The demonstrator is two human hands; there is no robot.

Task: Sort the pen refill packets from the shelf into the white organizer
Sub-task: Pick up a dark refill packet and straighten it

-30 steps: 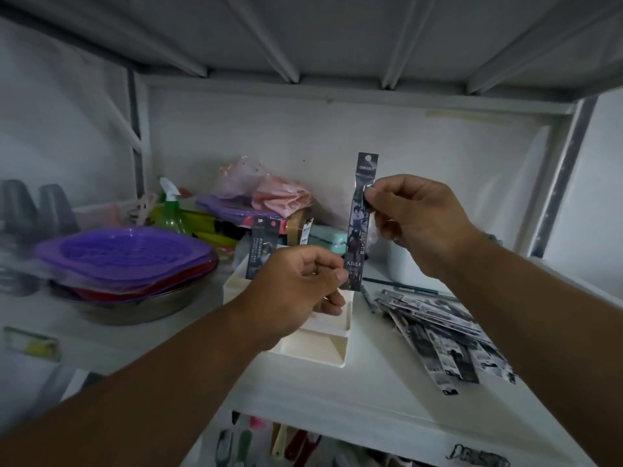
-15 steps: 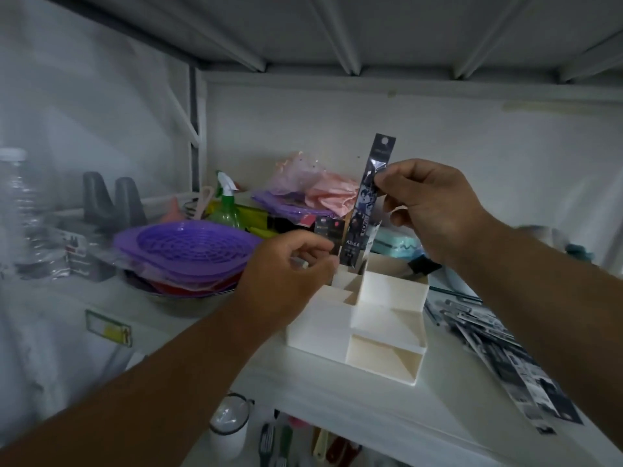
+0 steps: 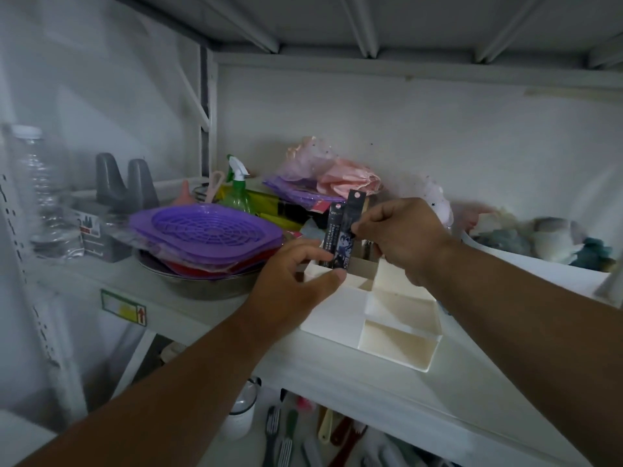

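A white organizer (image 3: 397, 335) with stepped compartments stands on the white shelf (image 3: 404, 399). My right hand (image 3: 401, 237) pinches a dark pen refill packet (image 3: 349, 230) near its upper part, its lower end down inside the organizer's rear left compartment. Another dark packet (image 3: 332, 227) stands upright in the same compartment, just left of it. My left hand (image 3: 296, 281) grips the organizer's left rear corner, thumb on the front wall and fingers curled over the rim. The pile of loose packets is out of view.
Left of the organizer a metal bowl (image 3: 202, 284) holds purple and red strainers (image 3: 205, 230). A green spray bottle (image 3: 237, 187), pink bags (image 3: 340, 176) and clutter sit behind. A clear bottle (image 3: 37, 183) stands far left. A white tray (image 3: 556, 264) of soft items lies at right.
My right hand has lowered the packet from above the organizer into the rear left compartment. My left hand moved onto the organizer's corner. The view has shifted left, so the loose pile left the frame.
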